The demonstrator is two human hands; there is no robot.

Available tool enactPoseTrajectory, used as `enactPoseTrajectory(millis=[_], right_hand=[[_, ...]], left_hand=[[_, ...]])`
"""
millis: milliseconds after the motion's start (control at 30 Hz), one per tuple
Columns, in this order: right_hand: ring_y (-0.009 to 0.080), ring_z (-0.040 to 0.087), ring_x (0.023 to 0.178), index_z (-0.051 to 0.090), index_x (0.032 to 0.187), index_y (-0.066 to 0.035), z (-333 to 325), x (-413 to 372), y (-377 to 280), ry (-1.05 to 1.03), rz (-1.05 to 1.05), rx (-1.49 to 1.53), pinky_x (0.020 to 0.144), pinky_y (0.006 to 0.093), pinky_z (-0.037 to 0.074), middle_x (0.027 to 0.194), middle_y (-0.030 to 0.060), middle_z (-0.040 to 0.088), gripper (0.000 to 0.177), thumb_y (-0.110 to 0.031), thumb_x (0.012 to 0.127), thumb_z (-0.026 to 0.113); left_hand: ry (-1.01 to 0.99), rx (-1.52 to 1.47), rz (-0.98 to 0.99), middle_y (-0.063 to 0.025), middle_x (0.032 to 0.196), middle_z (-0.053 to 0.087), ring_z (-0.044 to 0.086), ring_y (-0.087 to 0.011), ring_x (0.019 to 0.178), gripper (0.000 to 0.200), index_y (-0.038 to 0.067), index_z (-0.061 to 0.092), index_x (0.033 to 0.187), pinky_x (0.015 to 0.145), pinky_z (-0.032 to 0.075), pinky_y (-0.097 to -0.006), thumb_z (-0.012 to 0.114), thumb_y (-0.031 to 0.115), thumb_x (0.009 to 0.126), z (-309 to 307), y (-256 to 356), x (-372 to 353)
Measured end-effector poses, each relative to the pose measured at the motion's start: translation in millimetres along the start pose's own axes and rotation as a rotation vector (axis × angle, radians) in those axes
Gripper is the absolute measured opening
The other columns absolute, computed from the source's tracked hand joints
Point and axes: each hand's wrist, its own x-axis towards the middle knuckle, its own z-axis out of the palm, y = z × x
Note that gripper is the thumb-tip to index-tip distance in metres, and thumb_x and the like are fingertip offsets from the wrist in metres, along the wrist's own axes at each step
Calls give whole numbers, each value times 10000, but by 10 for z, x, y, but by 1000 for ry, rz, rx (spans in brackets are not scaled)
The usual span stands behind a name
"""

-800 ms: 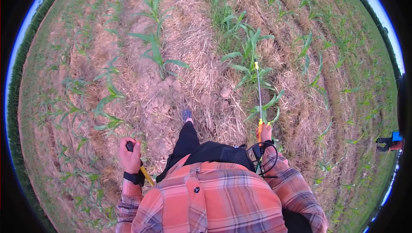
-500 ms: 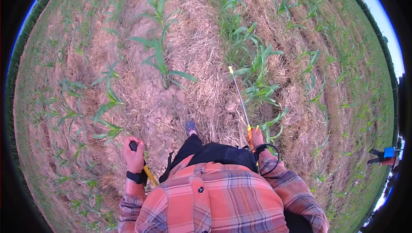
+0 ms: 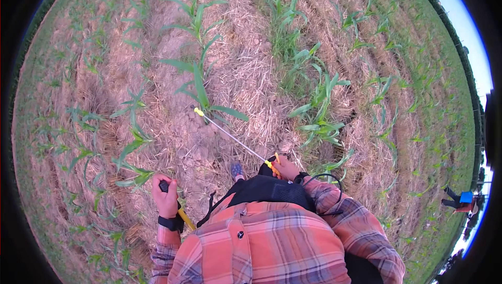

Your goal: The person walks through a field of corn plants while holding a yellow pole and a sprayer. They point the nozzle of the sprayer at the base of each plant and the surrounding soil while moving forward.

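Observation:
My left hand [image 3: 166,203] is closed around the black grip [image 3: 164,185] of a pump lever, whose yellow bar [image 3: 186,218] runs back along my forearm. My right hand [image 3: 286,168] holds a sprayer wand by its orange and yellow handle [image 3: 272,166]. The thin metal tube [image 3: 235,139] slants forward and left from there. Its yellow nozzle [image 3: 198,112] hangs near the base of a young corn plant [image 3: 201,88]. A black hose [image 3: 334,177] loops beside my right wrist.
Rows of young corn [image 3: 323,98] run forward on both sides. Straw and dry soil [image 3: 246,69] cover the ground between them. My shoe [image 3: 237,169] shows ahead of my body. Another person [image 3: 453,198] with a blue thing [image 3: 466,197] on the back is far off at right.
The wand has swung left, its nozzle passing from the right-hand corn row to the left-hand plant. My right hand has moved inward; my left has dropped slightly and keeps the lever.

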Motion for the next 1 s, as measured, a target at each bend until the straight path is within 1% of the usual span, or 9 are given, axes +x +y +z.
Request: enactPoseTrajectory(millis=[133, 300, 367, 433, 533, 633, 733, 900, 1000], right_hand=[[93, 443, 375, 354, 865, -76, -58, 288, -113, -99, -103, -31, 337, 222, 340, 573, 44, 533, 224, -290, 852, 421], [100, 462, 374, 364, 871, -83, -323, 700, -229, -54, -58, -26, 336, 226, 347, 565, 45, 539, 225, -295, 843, 435], [105, 470, 370, 387, 888, -71, -541, 928, -315, 17, 0, 13, 331, 234, 355, 566, 50, 545, 215, -276, 840, 429], [109, 468, 366, 402, 905, -51, -795, 1037, -511, 74, -20, -8, 322, 237, 359, 569, 59, 550, 212, -251, 836, 419], [115, 474, 366, 387, 900, -22, -1250, 1378, -524, 154, -25, 164, 304, 233, 353, 560, 78, 547, 220, -229, 832, 405], [124, 471, 358, 374, 877, -28, -1743, 1676, -526, 249, -82, 191, 298, 241, 350, 559, 83, 541, 209, -230, 831, 400], [129, 449, 341, 369, 867, -54, -2168, 1747, -616, 365, -61, 307, 292, 253, 336, 554, 92, 529, 186, -235, 833, 393], [133, 446, 354, 348, 866, -67, -2807, 1964, -719, 552, -43, 457, 292, 246, 327, 559, 91, 517, 188, -251, 839, 374], [150, 443, 365, 367, 868, -62, -3082, 2017, -814, 576, -60, 602, 299, 259, 331, 571, 101, 507, 206, -266, 849, 375]], left_hand=[[37, -4, -11, 25, 609, 406, 365, -28, 419, 137, 75, 411, 769, 371, 288, -166, 541, 40, 749, 74, 61, 142], [117, 15, 10, 16, 628, 409, 373, -31, 430, 138, 71, 404, 786, 373, 296, -164, 533, 34, 752, 268, 185, 401], [118, 46, 9, 14, 623, 408, 376, -32, 430, 142, 71, 397, 792, 374, 300, -164, 528, 31, 755, 368, 271, 562], [111, 58, 26, 9, 621, 392, 354, -29, 417, 131, 64, 388, 811, 368, 292, -161, 495, 4, 765, 537, 355, 723], [130, 104, 58, 18, 604, 399, 360, -29, 418, 129, 68, 398, 794, 371, 288, -163, 518, 31, 765, 932, 575, 1040], [109, 124, 76, 26, 592, 399, 361, -29, 418, 130, 73, 404, 786, 371, 279, -163, 531, 50, 767, 1218, 728, 1336], [105, 133, 62, 30, 579, 394, 361, -28, 417, 129, 73, 404, 785, 370, 277, -162, 527, 40, 764, 1484, 922, 1518], [142, 134, 116, 25, 590, 405, 362, -29, 411, 123, 65, 403, 791, 367, 287, -162, 512, 17, 759, 1620, 1065, 1752], [133, 181, 106, 18, 607, 415, 364, -30, 410, 125, 59, 404, 787, 364, 294, -163, 515, 12, 755, 1654, 1161, 1903]])
